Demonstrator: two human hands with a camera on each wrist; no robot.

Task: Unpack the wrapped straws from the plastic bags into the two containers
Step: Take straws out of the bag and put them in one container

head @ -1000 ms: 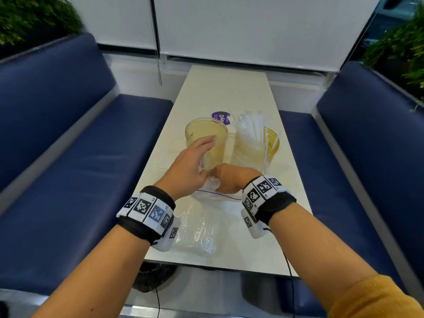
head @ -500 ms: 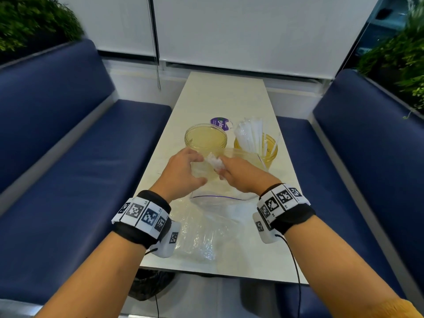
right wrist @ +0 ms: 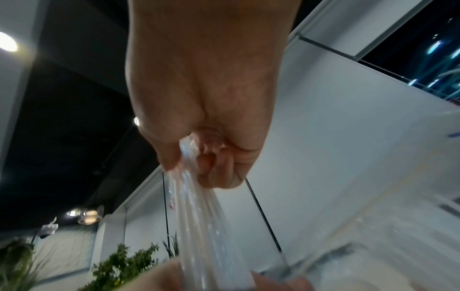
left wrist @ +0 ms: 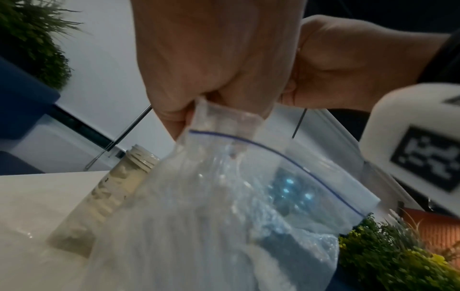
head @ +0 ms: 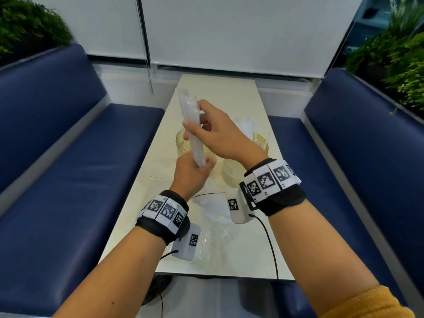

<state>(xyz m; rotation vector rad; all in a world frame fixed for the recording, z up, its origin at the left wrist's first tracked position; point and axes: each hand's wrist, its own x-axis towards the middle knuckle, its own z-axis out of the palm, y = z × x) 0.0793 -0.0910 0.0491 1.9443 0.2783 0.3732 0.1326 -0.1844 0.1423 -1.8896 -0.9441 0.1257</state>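
My right hand [head: 195, 115] grips a bundle of wrapped straws [head: 197, 149] near its top and holds it upright above the table; the right wrist view shows the right hand [right wrist: 199, 157] curled round the straws [right wrist: 199, 226]. My left hand [head: 195, 169] is below it, pinching the mouth of the clear zip bag [head: 207, 203], and the bundle's lower end runs into that fist. In the left wrist view the left hand [left wrist: 199, 102] holds the bag [left wrist: 248, 196] by its top edge. Behind the hands, the left jar [head: 180, 143] stands beside the right jar [head: 260, 143], which holds straws [head: 244, 125].
A second clear bag [head: 213, 246] lies flat near the front edge of the pale table [head: 229, 92]. Blue benches [head: 91, 157] run along both sides. Wrist-camera cables hang over the front edge. Plants stand behind both bench backs.
My right hand has risen, drawing the straw bundle up out of the bag. My left hand has closed on the bag's mouth below it. The head view has tilted slightly.
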